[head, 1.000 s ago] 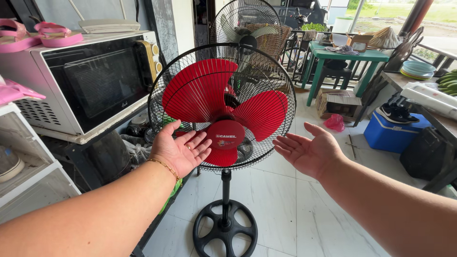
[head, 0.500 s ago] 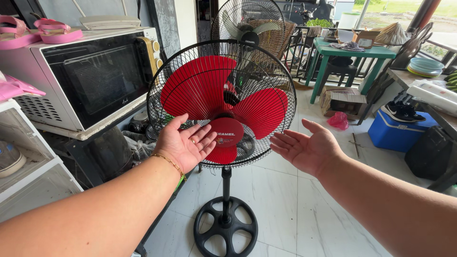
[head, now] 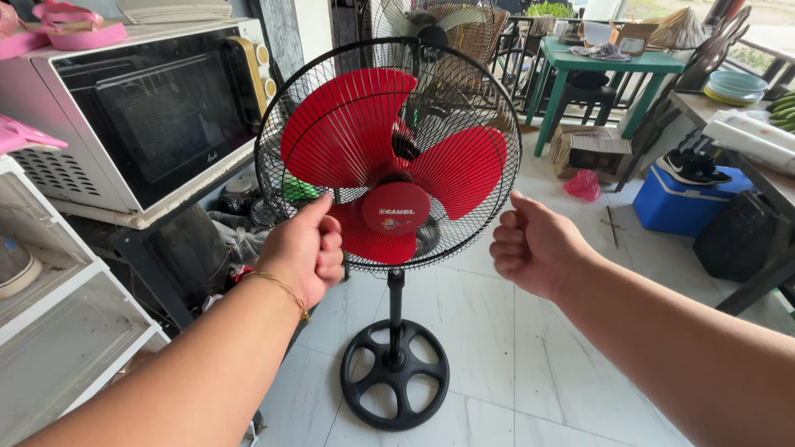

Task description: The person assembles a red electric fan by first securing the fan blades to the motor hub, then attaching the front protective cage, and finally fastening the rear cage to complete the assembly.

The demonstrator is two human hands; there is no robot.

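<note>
Both my fists were curled shut, holding nothing: left hand (head: pixel 302 248) in front of the lower left of the fan guard (head: pixel 273 124), right hand (head: pixel 530 244) just off its lower right rim. Between them stood the pedestal fan (head: pixel 389 157), red blades (head: pixel 348 141), black round base (head: pixel 395 374) on white tile. Microwave (head: pixel 141 116) sat left; blue cooler (head: pixel 683 203) right.

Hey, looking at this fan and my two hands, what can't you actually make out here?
Head view only:
- Left hand: fist; the palm faces away, so any contact with the fan guard is unclear.
- Right hand: fist, contents hidden by curled fingers.
- Fan motor: hidden behind the red blades.
- Second fan: cut off by the top edge.
</note>
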